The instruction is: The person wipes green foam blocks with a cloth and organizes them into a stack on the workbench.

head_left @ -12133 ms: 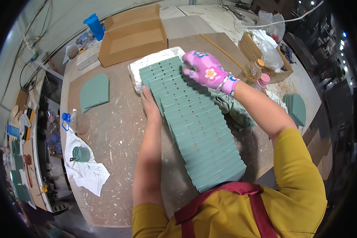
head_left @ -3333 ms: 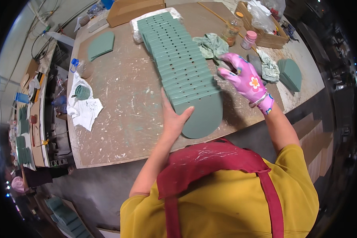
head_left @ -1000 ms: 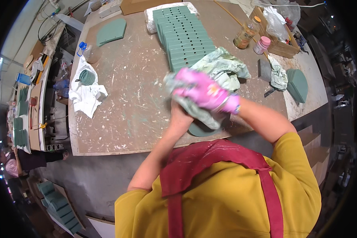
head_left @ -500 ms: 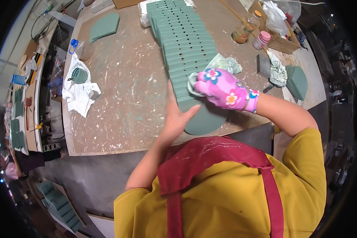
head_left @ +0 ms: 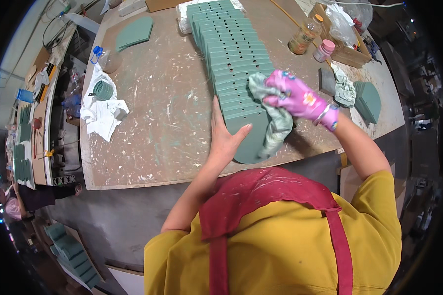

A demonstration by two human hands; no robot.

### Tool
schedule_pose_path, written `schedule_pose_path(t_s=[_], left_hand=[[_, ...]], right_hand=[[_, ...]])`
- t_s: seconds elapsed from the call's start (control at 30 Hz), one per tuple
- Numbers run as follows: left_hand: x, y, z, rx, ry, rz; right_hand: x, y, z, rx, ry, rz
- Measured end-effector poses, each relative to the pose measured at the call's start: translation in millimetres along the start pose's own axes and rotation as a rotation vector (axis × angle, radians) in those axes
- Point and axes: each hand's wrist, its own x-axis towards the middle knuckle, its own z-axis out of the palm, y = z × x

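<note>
A long row of overlapping flat green plates (head_left: 231, 59), each with small holes and a rounded near end, runs away from me across the table. My left hand (head_left: 225, 140), bare, grips the near end at its left side. The thumb rests on the top plate, and the fingers lie along the edge, partly hidden. My right hand (head_left: 300, 96), in a pink flowered glove, is closed round a crumpled pale green cloth (head_left: 279, 125). That cloth hangs down over the right side of the nearest plates and is a little blurred at its lower end.
A loose green plate (head_left: 135, 33) lies at the far left. White paper (head_left: 103, 123) holds a green coil-like piece (head_left: 102, 90). To the right are a bottle (head_left: 302, 39), a pink-capped jar (head_left: 323, 50), a grey block (head_left: 326, 81) and more green plates (head_left: 367, 102). Another person (head_left: 22, 204) is at far left.
My right hand has lifted and moved right, pulling the cloth with it so that it now hangs loose. My left hand keeps its place at the plates' left edge.
</note>
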Motion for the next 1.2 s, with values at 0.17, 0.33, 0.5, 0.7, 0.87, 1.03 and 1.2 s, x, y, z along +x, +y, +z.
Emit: schedule_pose_path(t_s=[0.17, 0.33, 0.5, 0.7, 0.87, 1.03, 1.2], left_hand=[[-2, -6, 0, 0.262, 0.0, 0.032], [1, -10, -11, 0.127, -0.152, -0.058], [-1, 19, -7, 0.161, -0.099, -0.004], [-3, 37, -5, -0.065, -0.118, -0.213], [-3, 40, 7, -0.158, -0.078, -0.239], [-1, 24, 23, 0.112, -0.042, -0.027], [-6, 25, 18, -0.098, -0.029, -0.141]], right_hand=[[26, -22, 42, -0.253, -0.071, -0.234], [65, -29, 65, 0.005, -0.133, -0.157], [7, 22, -67, 0.796, 0.291, 0.217], [-16, 0, -37, 0.342, 0.159, 0.212], [-27, 5, 26, -0.384, 0.07, -0.261], [-77, 59, -42, -0.152, -0.072, 0.152], [-63, 79, -55, 0.653, 0.598, 0.424]])
